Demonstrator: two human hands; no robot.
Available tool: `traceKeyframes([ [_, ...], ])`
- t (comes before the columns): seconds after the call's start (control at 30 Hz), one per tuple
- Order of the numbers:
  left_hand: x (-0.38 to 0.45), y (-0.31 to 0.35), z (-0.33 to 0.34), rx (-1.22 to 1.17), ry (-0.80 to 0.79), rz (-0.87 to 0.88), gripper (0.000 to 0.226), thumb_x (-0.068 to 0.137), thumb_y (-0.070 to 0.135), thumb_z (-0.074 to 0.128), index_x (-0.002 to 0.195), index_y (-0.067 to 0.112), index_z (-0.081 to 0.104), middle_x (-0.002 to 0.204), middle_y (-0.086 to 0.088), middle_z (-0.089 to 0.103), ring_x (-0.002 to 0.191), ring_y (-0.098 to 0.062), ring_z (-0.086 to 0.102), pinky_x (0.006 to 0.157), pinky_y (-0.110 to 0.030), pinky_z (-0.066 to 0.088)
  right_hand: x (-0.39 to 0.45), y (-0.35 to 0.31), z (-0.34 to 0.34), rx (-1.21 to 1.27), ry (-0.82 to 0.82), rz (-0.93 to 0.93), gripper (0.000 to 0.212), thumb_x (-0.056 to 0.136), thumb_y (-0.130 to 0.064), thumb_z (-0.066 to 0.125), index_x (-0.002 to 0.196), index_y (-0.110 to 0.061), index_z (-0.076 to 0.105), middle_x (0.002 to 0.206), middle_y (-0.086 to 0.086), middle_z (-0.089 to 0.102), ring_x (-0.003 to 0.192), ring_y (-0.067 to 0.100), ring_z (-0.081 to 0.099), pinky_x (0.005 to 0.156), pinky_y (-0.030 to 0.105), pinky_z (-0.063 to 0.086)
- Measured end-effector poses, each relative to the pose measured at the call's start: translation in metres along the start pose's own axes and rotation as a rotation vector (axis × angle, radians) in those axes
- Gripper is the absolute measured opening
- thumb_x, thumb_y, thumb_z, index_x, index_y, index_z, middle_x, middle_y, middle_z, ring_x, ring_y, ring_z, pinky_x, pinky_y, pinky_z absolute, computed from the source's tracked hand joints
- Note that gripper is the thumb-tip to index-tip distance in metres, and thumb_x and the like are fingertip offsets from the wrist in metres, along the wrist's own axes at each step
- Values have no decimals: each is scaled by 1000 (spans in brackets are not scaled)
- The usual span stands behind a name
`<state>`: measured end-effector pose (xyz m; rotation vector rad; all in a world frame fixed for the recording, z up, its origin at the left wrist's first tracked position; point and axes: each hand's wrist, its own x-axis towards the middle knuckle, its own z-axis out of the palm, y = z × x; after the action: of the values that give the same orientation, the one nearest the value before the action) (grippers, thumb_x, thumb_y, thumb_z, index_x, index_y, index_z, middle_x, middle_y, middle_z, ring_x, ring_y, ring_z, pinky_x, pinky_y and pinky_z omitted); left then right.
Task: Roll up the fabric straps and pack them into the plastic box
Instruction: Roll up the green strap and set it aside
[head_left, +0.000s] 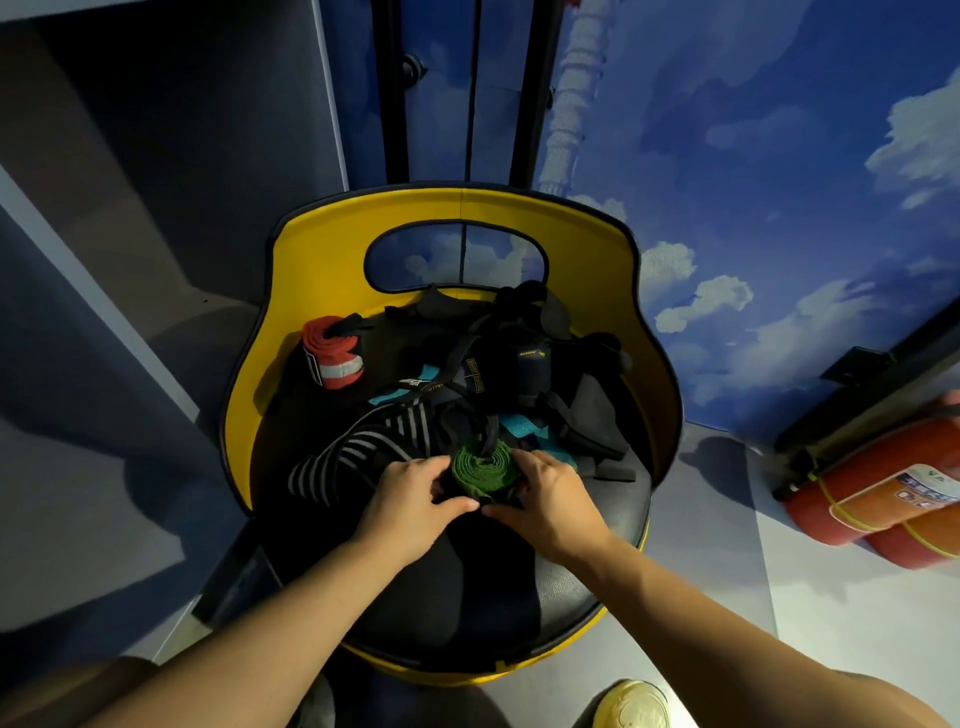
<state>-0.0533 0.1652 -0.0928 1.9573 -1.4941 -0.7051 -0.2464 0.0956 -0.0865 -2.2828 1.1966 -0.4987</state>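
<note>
Green strap (484, 469), seemingly tightly coiled, upright.

Both hands on a green strap roll (484, 470), spiral end facing up. Left hand (413, 501) grips its left side, right hand (545, 499) its right, thumbs nearly meeting at the front. Roll sits on the black seat of a yellow chair (655, 332). Behind it, a heap of loose black straps (524, 364) with teal fabric (524, 427) showing through. A striped black-and-grey strap (358, 447) trails left. Finished red roll (332, 353) lies at back left. Red extinguishers (878, 499) on the floor, far right.
</note>
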Motion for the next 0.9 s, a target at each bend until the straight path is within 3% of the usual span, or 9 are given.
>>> traceKeyframes([
  [0.17, 0, 0, 0, 46, -7, 24, 65, 80, 45, 82, 137, 20, 62, 118, 4, 69, 102, -11, 65, 88, -24, 55, 0, 0, 5, -15, -9, 15, 64, 75, -43, 82, 129, -19, 60, 106, -2, 62, 91, 15, 60, 76, 17, 43],
  [0.27, 1, 3, -6, -35, -22, 20, 62, 76, 41, 86, 132, 23, 65, 113, 9, 67, 90, -4, 63, 81, -20, 55, 1, -2, -2, 63, -21, 2, 71, 73, -39, 86, 135, -17, 57, 110, -6, 58, 88, 7, 57, 76, 4, 39],
  [0.37, 5, 6, -13, -83, -55, -11, 67, 73, 38, 89, 132, 24, 61, 112, 9, 64, 86, -5, 62, 78, -22, 56, 0, -5, -8, 126, -40, 31, 76, 72, -31, 89, 137, -15, 53, 110, -6, 55, 82, -2, 55, 74, 0, 39],
  [0.47, 4, 11, -20, -142, -64, -18, 68, 73, 27, 90, 133, 21, 59, 100, 19, 59, 78, -2, 62, 74, -20, 54, -4, -8, -10, 202, -3, 106, 69, 71, -26, 90, 130, -18, 54, 98, -10, 62, 79, -5, 58, 70, 3, 41],
  [0.57, 0, 16, -25, -237, -37, -7, 67, 73, 21, 90, 131, 23, 57, 107, 21, 56, 87, -3, 66, 75, -20, 55, -5, -12, -14, 340, 54, 166, 64, 69, -23, 92, 121, -19, 56, 94, -11, 65, 75, 4, 59, 70, 12, 46],
  [0.67, -4, 21, -36, -375, 34, 9, 61, 73, 14, 90, 122, 28, 56, 113, 13, 62, 90, -7, 70, 77, -23, 58, 1, -21, -23, 461, 99, 162, 58, 68, -22, 94, 114, -21, 59, 85, -4, 63, 70, 7, 55, 69, 23, 48],
  [0.8, 2, 25, -69, -467, 119, 22, 55, 73, 11, 89, 118, 28, 61, 109, 5, 68, 83, -14, 72, 78, -31, 61, 24, -50, -35, 474, 125, 78, 55, 70, -25, 93, 115, -20, 62, 97, -7, 66, 76, 6, 57, 71, 16, 48],
  [0.9, 9, 19, -94, -450, 189, -1, 54, 74, 12, 90, 116, 27, 60, 107, 9, 65, 79, -14, 69, 80, -36, 60, 47, -77, -36, 428, 112, 36, 56, 71, -28, 92, 119, -18, 63, 98, -8, 68, 80, 3, 60, 73, 13, 48],
])
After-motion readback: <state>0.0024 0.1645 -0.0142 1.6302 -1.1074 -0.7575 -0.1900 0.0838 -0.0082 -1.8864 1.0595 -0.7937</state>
